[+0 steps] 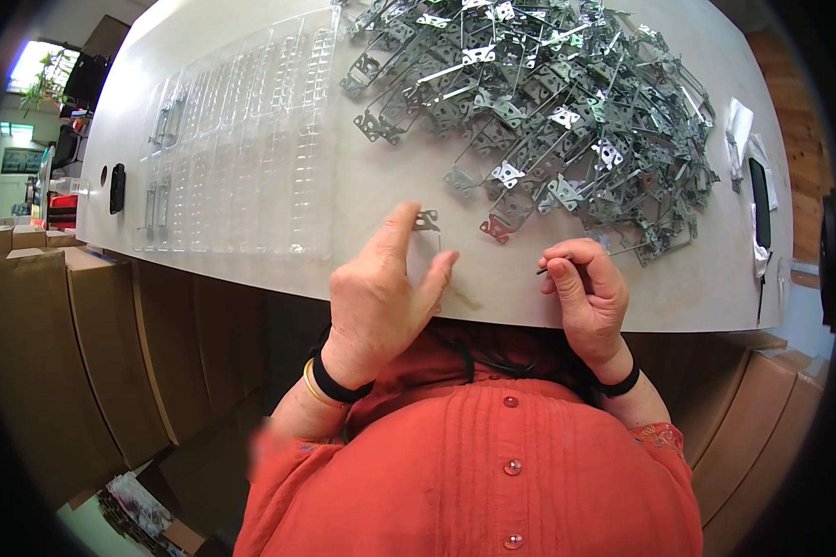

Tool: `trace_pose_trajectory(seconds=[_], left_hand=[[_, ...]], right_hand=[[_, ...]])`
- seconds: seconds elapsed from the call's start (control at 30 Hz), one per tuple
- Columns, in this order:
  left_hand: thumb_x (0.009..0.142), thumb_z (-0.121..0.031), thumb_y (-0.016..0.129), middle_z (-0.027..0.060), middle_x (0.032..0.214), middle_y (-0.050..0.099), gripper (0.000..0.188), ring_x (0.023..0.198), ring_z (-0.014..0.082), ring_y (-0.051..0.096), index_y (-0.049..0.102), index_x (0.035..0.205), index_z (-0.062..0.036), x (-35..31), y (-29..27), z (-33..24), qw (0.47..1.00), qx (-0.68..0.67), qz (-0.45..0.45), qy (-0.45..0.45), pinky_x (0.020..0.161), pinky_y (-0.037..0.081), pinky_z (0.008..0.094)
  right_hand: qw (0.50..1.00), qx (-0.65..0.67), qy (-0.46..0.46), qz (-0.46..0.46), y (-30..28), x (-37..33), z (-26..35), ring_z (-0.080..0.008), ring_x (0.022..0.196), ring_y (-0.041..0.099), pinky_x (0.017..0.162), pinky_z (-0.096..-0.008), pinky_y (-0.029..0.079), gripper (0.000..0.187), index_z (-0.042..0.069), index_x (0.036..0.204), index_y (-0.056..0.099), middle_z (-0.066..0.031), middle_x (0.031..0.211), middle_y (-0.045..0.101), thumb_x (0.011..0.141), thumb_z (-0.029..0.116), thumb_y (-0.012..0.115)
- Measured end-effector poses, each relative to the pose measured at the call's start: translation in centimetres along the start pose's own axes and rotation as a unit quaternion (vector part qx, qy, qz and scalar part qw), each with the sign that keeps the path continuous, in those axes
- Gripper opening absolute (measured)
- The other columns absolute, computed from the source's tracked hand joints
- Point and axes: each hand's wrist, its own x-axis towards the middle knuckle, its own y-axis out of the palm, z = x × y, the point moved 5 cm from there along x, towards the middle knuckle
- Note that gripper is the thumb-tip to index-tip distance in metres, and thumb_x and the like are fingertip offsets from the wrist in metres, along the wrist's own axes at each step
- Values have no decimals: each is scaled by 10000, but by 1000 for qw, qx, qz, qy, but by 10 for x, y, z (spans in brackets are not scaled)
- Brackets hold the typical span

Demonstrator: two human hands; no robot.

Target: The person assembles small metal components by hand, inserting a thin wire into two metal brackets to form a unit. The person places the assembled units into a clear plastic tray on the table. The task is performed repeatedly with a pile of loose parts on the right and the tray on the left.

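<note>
Wire-and-plate metal clip (429, 226), pinched upright at the bench (251, 269) edge in the left hand (381, 297), right hand (590, 292) fingers closed on a thin dark pin, both between the clip heap (548, 111) and the clear compartment tray (241, 139) for short reaches.

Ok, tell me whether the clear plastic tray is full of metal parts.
No, the clear plastic tray holds only a few metal parts at its left; most slots are empty.
</note>
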Motion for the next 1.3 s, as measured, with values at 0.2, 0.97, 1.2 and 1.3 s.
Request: trace_pose_trajectory(seconds=[0.2, 0.97, 1.2, 1.3], left_hand=[[1023, -155, 771, 32, 547, 501, 277, 476, 106, 487, 644, 1223, -11, 2, 5, 11, 991, -93, -34, -88, 504, 420, 297], [1064, -105, 703, 68, 839, 715, 149, 594, 59, 609, 611, 1003, -5, -1, -8, 41, 875, -377, 141, -267, 527, 474, 217], [1069, -147, 708, 67, 828, 722, 175, 577, 64, 625, 617, 1008, -11, -12, 1, 34, 803, -459, 215, -315, 515, 477, 216], [1068, -189, 726, 49, 784, 706, 217, 548, 58, 608, 617, 1007, -11, -11, 13, 25, 847, -392, 211, -290, 499, 459, 215]], right_hand=[[1000, -16, 0, -2, -1, 0, 1, -71, 757, 642, 671, -220, 517, 92, 1, 1125, 692, -46, 1039, 688, 1074, 76, 704], [1000, -29, -10, 3, -1, 0, 0, -78, 757, 640, 669, -231, 514, 95, -1, 1131, 697, -53, 1028, 686, 1070, 70, 709], [1000, -8, -13, 4, 1, 1, 2, -92, 794, 663, 708, -235, 535, 86, -8, 1138, 694, -64, 1046, 691, 1066, 39, 701], [1000, 12, -13, -7, 1, 1, 2, -105, 830, 685, 747, -241, 555, 93, -14, 1151, 697, -76, 1070, 700, 1063, 18, 696]])
